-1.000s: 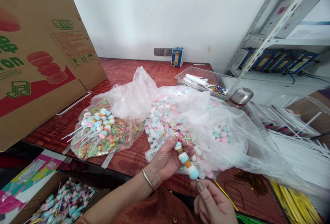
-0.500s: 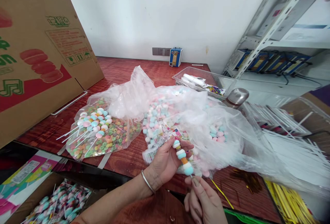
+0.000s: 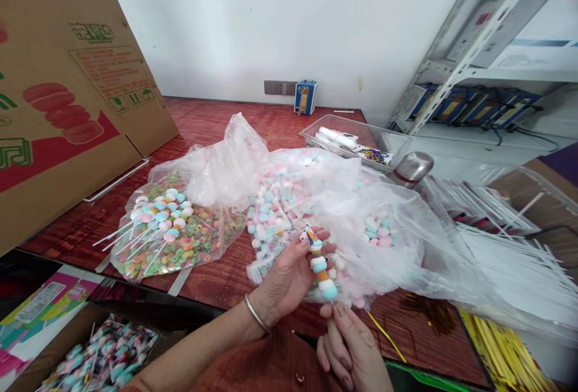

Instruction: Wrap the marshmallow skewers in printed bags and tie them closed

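Observation:
My left hand (image 3: 289, 274), with a silver bangle on the wrist, is closed around the upper part of a candy skewer (image 3: 321, 267) of blue, white and orange pieces. My right hand (image 3: 350, 344) pinches the bottom of the same skewer just under its lowest blue piece. Both hands are at the near edge of the red wooden table (image 3: 217, 124). Right behind them lies a clear plastic bag of pink, blue and white candies (image 3: 316, 199). To the left, an open bag of coloured ring candies (image 3: 180, 241) carries several finished skewers (image 3: 156, 214) on white sticks.
A big cardboard box (image 3: 67, 97) leans at the left. A clear tray (image 3: 356, 136), a steel flask (image 3: 410, 169) and a small blue device (image 3: 304, 97) are at the back. White sticks (image 3: 506, 247) and yellow strips (image 3: 515, 350) lie right. A box of wrapped candy (image 3: 99, 356) sits below left.
My right hand has moved up to the bottom of the skewer and now pinches right under the lowest piece. The skewer has turned more upright in my left hand.

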### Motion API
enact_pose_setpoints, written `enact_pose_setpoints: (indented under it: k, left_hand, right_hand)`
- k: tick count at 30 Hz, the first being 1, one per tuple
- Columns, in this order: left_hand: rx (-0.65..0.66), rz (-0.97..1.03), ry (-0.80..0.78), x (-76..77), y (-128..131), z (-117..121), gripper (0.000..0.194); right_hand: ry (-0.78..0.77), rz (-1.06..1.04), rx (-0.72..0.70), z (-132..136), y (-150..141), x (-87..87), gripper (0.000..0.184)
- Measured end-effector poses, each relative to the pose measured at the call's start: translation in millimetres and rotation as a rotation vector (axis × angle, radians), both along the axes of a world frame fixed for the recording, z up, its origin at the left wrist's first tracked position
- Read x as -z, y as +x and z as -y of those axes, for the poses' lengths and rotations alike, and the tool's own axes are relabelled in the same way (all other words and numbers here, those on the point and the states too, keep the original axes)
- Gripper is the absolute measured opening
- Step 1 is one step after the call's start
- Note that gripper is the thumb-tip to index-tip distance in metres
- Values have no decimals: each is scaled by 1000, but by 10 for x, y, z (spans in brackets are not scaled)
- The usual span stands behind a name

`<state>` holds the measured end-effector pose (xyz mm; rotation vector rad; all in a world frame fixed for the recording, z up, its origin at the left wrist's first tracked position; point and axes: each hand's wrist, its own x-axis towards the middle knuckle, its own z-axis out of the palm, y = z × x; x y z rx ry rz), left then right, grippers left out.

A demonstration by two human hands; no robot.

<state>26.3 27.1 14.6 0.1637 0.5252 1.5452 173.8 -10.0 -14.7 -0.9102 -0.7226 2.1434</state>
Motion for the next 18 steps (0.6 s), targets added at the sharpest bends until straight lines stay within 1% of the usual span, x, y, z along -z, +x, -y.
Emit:
enact_pose_setpoints:
  k: [4,9,12,13,14,15,18]
  left_hand:
    - [12,48,5,-17,-117,-59,38]
    - [1,-46,-50,23,-117,-78,29]
    - [-36,-94,-93,49,-90,-79,28]
    - [-44,-110,-101,55,-82,-78,28]
    - [-49,-128,-107,60,-74,-77,28]
    - [-52,-146,-110,63,-63,-74,28]
    - [-38,-181,-117,69,3,-53,27]
  right_hand:
    - [-37,-51,-19,-49,35,-12,35]
    - [-32,-28,-37,-47,27,-9,37]
    - [39,117,-11,-38,46,12,42]
    - [101,211,11,-39,63,24,44]
    - [196,326,37,-43,87,38,45]
    - [326,454,60,-49,113,56,44]
    - [834,814,142,-77,188,125,33]
